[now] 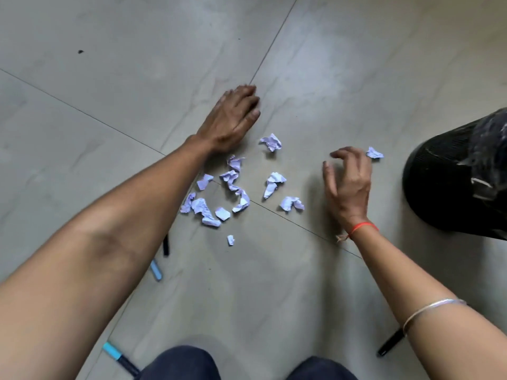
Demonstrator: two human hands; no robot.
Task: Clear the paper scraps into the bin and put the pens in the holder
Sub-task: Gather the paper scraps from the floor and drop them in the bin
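Several crumpled pale-lilac paper scraps (pixel 233 185) lie scattered on the grey tiled floor between my hands. One scrap (pixel 374 154) lies apart, just beyond my right hand's fingers. My left hand (pixel 233 119) rests palm down on the floor behind the pile, fingers curled, and I cannot tell if anything is under it. My right hand (pixel 349 182) hovers at the pile's right, fingers spread and curved, holding nothing. The black mesh bin (pixel 455 176) stands at the right edge. Pens lie near me: a black one (pixel 391 342) under my right forearm, a blue-capped one (pixel 120 357) at bottom left.
Two more pens, one black (pixel 166 246) and one light blue (pixel 156 270), poke out from under my left forearm. My knees in dark trousers (pixel 181 363) fill the bottom edge. No pen holder is in view. Tile seams cross the floor.
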